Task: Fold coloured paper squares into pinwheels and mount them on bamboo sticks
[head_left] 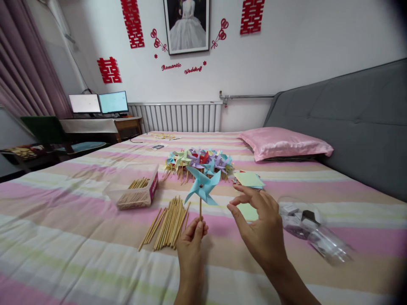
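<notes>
A light blue paper pinwheel (203, 186) stands upright on its wooden stick, with my left hand (192, 237) closed around the lower part of that stick. Just right of the pinwheel, my right hand (259, 216) is raised with thumb and index finger apart and nothing between them. Behind the held pinwheel lies a pile of finished paper pinwheels (199, 161) in purple, red, yellow and blue. Loose wooden sticks (171, 222) lie on the bed left of my left hand. Colored paper squares (249, 179) are stacked beyond my right hand, which partly covers another pale green sheet.
A clear plastic box (135, 197) holding more sticks sits at the left. To the right lies a clear plastic bag (327, 241) with small items. A pink pillow (282, 142) rests by the grey headboard (343, 118). Everything lies on a striped bedsheet (95, 254).
</notes>
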`<control>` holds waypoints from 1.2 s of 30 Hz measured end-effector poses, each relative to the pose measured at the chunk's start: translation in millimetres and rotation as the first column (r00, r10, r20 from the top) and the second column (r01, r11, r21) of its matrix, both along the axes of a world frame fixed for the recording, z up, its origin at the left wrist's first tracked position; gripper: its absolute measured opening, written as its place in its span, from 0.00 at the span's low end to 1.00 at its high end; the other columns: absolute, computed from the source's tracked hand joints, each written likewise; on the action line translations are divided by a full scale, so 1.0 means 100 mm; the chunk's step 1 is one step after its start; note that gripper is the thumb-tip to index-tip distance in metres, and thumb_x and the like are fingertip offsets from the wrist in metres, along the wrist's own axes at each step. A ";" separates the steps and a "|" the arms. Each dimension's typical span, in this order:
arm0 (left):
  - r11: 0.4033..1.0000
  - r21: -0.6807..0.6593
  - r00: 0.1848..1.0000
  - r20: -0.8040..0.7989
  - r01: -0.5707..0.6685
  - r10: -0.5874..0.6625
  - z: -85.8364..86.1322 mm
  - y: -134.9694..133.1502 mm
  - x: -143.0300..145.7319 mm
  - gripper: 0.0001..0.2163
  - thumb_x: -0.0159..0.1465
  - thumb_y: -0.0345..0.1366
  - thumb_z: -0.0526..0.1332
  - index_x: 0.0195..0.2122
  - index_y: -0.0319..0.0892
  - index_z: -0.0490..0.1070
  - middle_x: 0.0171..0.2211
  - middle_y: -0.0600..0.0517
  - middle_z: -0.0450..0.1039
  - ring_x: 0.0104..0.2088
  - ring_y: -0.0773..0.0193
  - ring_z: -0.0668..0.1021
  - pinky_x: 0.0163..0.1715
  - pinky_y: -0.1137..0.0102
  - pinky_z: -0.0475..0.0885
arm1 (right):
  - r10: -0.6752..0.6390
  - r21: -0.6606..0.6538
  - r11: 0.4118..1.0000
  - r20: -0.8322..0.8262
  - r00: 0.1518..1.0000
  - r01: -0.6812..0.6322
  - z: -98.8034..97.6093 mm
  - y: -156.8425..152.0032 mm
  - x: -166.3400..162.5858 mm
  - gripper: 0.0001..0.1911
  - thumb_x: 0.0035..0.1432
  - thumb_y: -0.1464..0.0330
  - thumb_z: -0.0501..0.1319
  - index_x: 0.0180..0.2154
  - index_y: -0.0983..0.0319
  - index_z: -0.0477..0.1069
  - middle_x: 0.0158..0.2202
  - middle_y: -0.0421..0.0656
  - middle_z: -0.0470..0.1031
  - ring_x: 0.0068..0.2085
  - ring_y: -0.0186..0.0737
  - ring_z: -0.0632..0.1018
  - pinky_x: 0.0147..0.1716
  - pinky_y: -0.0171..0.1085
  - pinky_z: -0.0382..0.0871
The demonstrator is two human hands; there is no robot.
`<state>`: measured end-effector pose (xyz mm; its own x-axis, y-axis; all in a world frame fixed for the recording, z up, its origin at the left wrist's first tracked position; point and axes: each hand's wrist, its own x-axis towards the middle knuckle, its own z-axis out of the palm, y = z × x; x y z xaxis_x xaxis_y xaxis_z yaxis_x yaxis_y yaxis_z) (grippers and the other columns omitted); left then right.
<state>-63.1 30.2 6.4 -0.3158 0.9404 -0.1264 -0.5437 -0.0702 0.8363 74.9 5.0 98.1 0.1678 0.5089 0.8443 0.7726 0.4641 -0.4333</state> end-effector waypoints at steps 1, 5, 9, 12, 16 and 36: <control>1.000 -0.001 1.000 -0.001 -0.002 0.002 0.00 0.00 0.00 0.17 0.42 0.39 0.74 0.33 0.38 0.80 0.30 0.48 0.79 0.28 0.67 0.78 0.34 0.72 0.73 | -0.005 -0.019 1.000 0.000 1.000 0.005 -0.01 0.01 0.01 0.15 0.56 0.69 0.59 0.47 0.57 0.67 0.30 0.38 0.78 0.39 0.46 0.75 0.52 0.51 0.57; 1.000 -0.007 1.000 0.003 -0.002 0.002 -0.01 0.01 -0.01 0.17 0.41 0.38 0.74 0.33 0.38 0.80 0.30 0.48 0.79 0.28 0.67 0.78 0.33 0.72 0.73 | -0.018 -0.054 0.998 -0.014 1.000 0.017 -0.04 0.07 0.04 0.16 0.56 0.68 0.60 0.47 0.57 0.66 0.30 0.39 0.78 0.41 0.47 0.76 0.54 0.53 0.54; 1.000 -0.002 1.000 0.005 0.008 -0.008 -0.02 0.01 -0.01 0.17 0.43 0.39 0.74 0.34 0.39 0.80 0.30 0.48 0.79 0.29 0.68 0.78 0.34 0.72 0.73 | 0.008 -0.102 0.995 -0.036 0.999 -0.011 -0.04 0.07 0.02 0.16 0.55 0.69 0.60 0.47 0.57 0.67 0.30 0.38 0.78 0.41 0.46 0.76 0.55 0.54 0.53; 1.000 0.000 1.000 0.001 0.008 -0.008 -0.02 0.00 -0.02 0.17 0.43 0.40 0.74 0.33 0.39 0.80 0.29 0.48 0.79 0.29 0.67 0.78 0.35 0.73 0.73 | 0.102 -0.137 0.984 -0.108 0.989 -0.116 0.00 0.01 0.00 0.16 0.56 0.68 0.61 0.47 0.57 0.68 0.30 0.39 0.78 0.41 0.47 0.76 0.51 0.53 0.60; 1.000 -0.001 1.000 -0.004 0.012 -0.012 -0.02 0.00 -0.01 0.17 0.43 0.39 0.74 0.34 0.39 0.80 0.31 0.47 0.79 0.29 0.67 0.78 0.35 0.72 0.73 | 0.184 -0.083 0.976 -0.180 0.966 -0.202 0.05 -0.09 0.02 0.15 0.56 0.67 0.61 0.46 0.56 0.69 0.31 0.40 0.77 0.41 0.46 0.77 0.47 0.50 0.66; 1.000 -0.010 1.000 0.001 0.010 -0.010 -0.01 -0.01 0.03 0.16 0.45 0.38 0.73 0.35 0.39 0.80 0.32 0.47 0.80 0.30 0.67 0.79 0.35 0.73 0.73 | 0.225 0.262 0.954 -0.303 0.926 -0.146 0.05 -0.17 -0.05 0.27 0.55 0.70 0.62 0.56 0.60 0.61 0.41 0.48 0.73 0.40 0.45 0.76 0.43 0.50 0.72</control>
